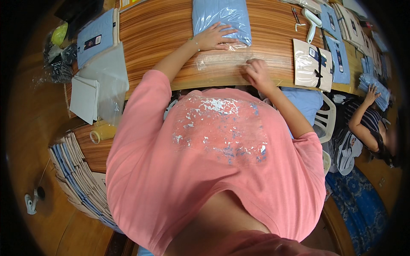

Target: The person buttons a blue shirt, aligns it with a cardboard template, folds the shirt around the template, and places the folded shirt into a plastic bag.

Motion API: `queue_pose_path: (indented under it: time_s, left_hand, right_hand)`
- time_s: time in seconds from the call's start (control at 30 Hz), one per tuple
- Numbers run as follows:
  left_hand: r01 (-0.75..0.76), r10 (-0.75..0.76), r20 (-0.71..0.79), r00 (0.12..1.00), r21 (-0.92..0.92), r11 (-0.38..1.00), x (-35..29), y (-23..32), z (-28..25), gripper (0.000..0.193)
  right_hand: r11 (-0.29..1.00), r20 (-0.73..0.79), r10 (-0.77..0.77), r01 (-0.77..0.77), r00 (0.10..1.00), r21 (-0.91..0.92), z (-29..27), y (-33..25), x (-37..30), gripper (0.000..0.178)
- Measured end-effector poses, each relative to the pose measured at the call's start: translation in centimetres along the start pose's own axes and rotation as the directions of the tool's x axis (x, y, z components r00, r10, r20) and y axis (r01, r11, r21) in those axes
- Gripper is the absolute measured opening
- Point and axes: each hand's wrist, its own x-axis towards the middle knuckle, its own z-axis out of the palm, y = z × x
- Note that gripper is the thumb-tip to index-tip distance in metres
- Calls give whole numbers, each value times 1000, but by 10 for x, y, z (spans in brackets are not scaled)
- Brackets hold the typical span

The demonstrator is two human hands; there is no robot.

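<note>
A folded light-blue garment (220,17) in a clear plastic bag lies on the wood-grain table in front of me. My left hand (212,37) rests flat on the bag's near end, fingers stretched out. From that end the bag's clear flap (222,61) spreads toward me over the table. At the flap's right edge is my right hand (258,76), its fingers curled in and slightly blurred. Whatever those fingers pinch, if anything, is too small to make out.
A lint roller (313,25) lies to the right, near a bagged beige garment (312,64) and folded blue ones. At left are a folded blue garment (95,39), clear bags (113,81), white sheets (84,97) and a tape roll (102,132). Another person (363,115) handles blue packages at far right.
</note>
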Motion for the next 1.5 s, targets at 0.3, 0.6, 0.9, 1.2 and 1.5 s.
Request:
queue_pose_path:
  time_s: [0.3,0.6,0.9,1.2,1.5]
  left_hand:
    - [15,-15,9,1000,-5,1000,1,4,-3,50]
    - [59,-59,0,998,53,997,-1,5,-6,46]
    - [127,-89,188,978,-201,971,-8,34,-42,39]
    - [269,-298,-125,946,-207,941,-112,18,-43,21]
    - [204,-234,-131,963,-207,957,-108,17,-36,20]
  right_hand:
    - [944,210,137,-63,968,-323,8,45,15,29]
    - [986,173,-18,45,985,-158,-13,41,-6,20]
    - [973,-45,164,-169,985,-155,-3,82,3,33]
    - [974,120,-140,159,983,-162,20,115,22,22]
    - [946,254,-203,256,946,-200,15,119,31,20]
